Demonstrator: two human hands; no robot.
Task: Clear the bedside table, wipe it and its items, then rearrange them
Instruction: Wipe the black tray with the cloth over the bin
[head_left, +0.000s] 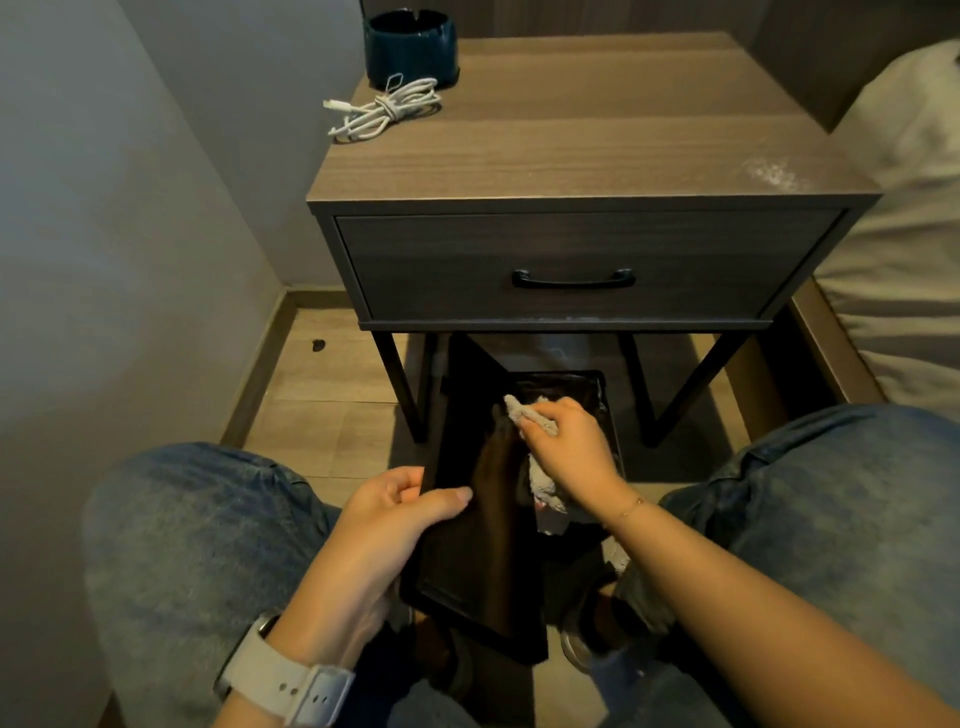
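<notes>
Wiping item: dark tablet (470, 525), gripped at its edge by left hand (384, 525); grey cloth (524, 415) pinched in right hand (571, 452). Firm bracing and overlapping strokes are advised.

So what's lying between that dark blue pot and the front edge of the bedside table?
In the head view, only the coiled white cable lies just before the pot; beyond it the tabletop is bare wood.
</notes>
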